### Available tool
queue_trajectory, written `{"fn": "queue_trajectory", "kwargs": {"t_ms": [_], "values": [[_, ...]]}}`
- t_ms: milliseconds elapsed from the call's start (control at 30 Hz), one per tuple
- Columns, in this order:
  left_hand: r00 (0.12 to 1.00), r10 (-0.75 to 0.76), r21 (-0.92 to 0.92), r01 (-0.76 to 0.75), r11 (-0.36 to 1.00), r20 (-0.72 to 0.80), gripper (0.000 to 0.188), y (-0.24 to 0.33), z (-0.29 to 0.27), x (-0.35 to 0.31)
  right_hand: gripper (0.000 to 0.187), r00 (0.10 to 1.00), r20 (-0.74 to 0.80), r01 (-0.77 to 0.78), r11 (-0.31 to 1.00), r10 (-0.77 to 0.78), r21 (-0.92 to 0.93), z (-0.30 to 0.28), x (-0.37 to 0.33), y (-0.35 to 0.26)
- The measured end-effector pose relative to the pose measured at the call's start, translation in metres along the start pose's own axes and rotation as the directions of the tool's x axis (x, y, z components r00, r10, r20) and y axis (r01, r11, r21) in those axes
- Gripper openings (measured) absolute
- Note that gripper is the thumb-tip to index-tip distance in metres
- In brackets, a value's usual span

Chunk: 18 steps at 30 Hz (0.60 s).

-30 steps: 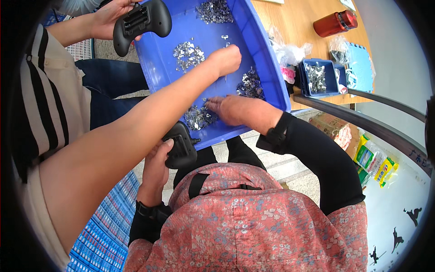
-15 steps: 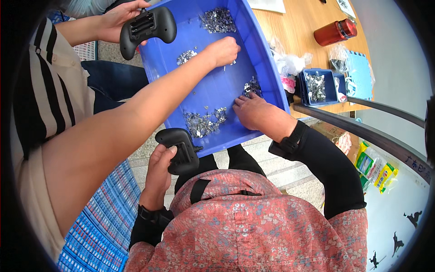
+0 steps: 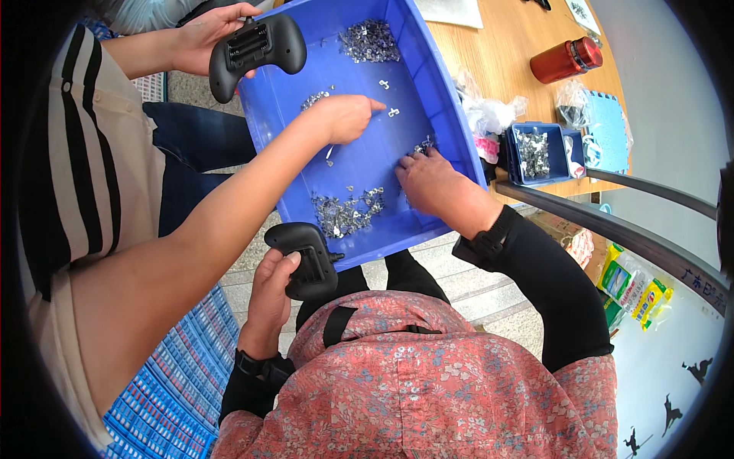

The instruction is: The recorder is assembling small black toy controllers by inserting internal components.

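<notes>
My left hand (image 3: 269,294) grips a black game controller (image 3: 312,274) with its back facing up and its battery bay uncovered, just outside the near edge of a blue plastic bin (image 3: 367,249). Inside the bin, at its right side, my right hand (image 3: 434,183) reaches over a small heap of metal clips (image 3: 423,145). Its fingers are stretched and slightly apart on the heap, their tips partly hidden; I see nothing held. Another heap of metal clips (image 3: 348,213) lies near the bin's front, left of this hand.
A co-worker's hand (image 3: 348,118) points at loose clips (image 3: 393,112) in the bin; the other hand (image 3: 202,46) holds a second controller (image 3: 256,50). On the wooden table (image 3: 501,46) are a red flask (image 3: 566,60) and a small blue box (image 3: 547,126) of metal parts.
The co-worker's right hand has drawn back left, uncovering loose clips on the bin floor. My right hand's fingers have moved slightly onto the heap; my left hand has barely moved.
</notes>
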State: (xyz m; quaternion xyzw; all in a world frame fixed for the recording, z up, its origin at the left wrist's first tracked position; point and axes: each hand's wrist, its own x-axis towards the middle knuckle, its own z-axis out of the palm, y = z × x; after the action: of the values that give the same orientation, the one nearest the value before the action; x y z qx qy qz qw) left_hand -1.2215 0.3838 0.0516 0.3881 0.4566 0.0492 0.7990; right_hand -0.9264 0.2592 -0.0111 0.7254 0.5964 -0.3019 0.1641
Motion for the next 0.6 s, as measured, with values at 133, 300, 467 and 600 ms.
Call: {"fn": "queue_trajectory", "kwargs": {"t_ms": [133, 300, 467, 600], "values": [[1.000, -0.008, -0.004, 0.008, 1.000, -0.009, 0.030, -0.002, -0.001, 0.001, 0.035, 0.995, -0.094, -0.029, 0.998, 0.024, -0.059, 0.013, 0.012, 0.014], [1.000, -0.009, -0.006, 0.009, 1.000, -0.007, 0.030, -0.001, 0.003, 0.002, 0.031, 0.996, 0.032, -0.085, 0.996, 0.084, 0.021, 0.017, 0.006, 0.015], [0.999, 0.029, 0.057, -0.028, 0.998, -0.016, 0.037, 0.003, -0.001, -0.002, 0.030, 0.999, -0.011, -0.045, 0.999, 0.045, 0.011, 0.003, -0.001, 0.007], [0.999, 0.048, 0.068, -0.048, 0.996, 0.010, 0.036, -0.001, 0.002, 0.010, 0.029, 0.999, 0.016, -0.044, 0.998, 0.044, 0.040, -0.004, -0.011, 0.015]]}}
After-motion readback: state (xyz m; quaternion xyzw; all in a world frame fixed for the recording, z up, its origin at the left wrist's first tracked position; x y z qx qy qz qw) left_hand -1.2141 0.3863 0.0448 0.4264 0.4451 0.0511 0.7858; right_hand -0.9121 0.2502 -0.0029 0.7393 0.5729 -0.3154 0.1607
